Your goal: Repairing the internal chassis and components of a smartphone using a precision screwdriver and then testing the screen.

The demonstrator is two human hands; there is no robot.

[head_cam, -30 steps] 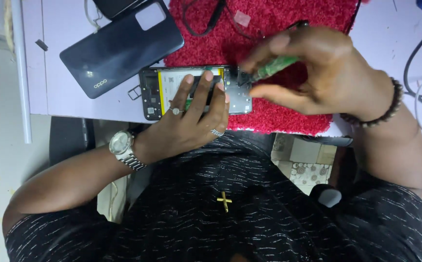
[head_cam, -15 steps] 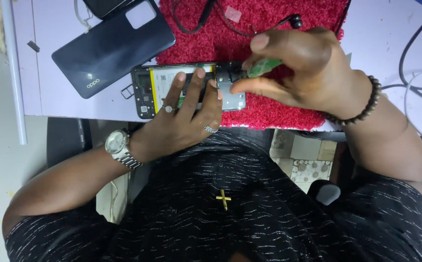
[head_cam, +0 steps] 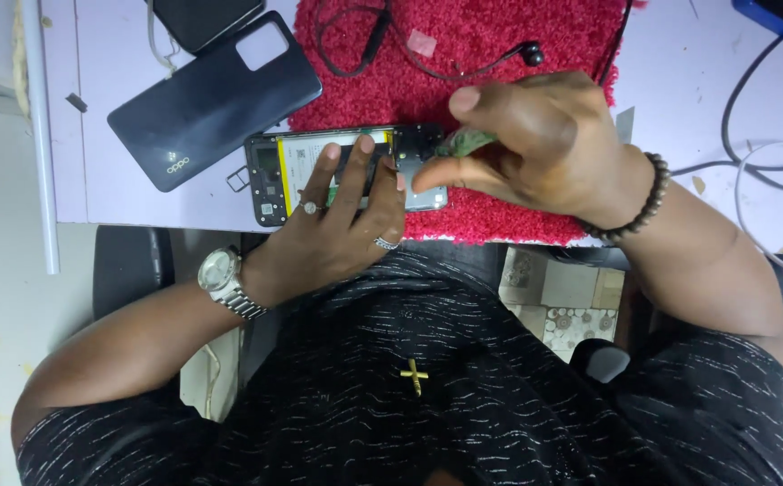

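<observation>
Opened phone (head_cam: 283,171) lies face down, back off, at the near edge of the pale lilac worktop (head_cam: 121,202), its right part over a red fuzzy mat (head_cam: 499,45). Inside: yellow-edged pale battery label w/ small print, rectangular, mid-left; dark boards at both ends.

Left hand (head_cam: 342,225) lies flat on the phone, fingers (head_cam: 326,175) spread & pressing down on battery area; rings on two fingers, silver wristwatch (head_cam: 222,274) on the wrist.

Right hand (head_cam: 535,144) hovers over the phone's right end, thumb & forefinger pinched on a small green tool (head_cam: 466,141); tip hidden behind the hand, so contact w/ the board can't be told. Dark bead bracelet (head_cam: 639,202) on that wrist.

Dark blue back cover (head_cam: 211,99) w/ pale rectangular camera cutout lies tilted, just left of the mat, near the phone but apart. Another dark device (head_cam: 207,18) at the top edge, partly cropped. Black earphone cable (head_cam: 382,45) loops on the mat. Grey/white cables (head_cam: 760,162) far right. Small gold cross pendant (head_cam: 414,376) on the black flecked shirt.
</observation>
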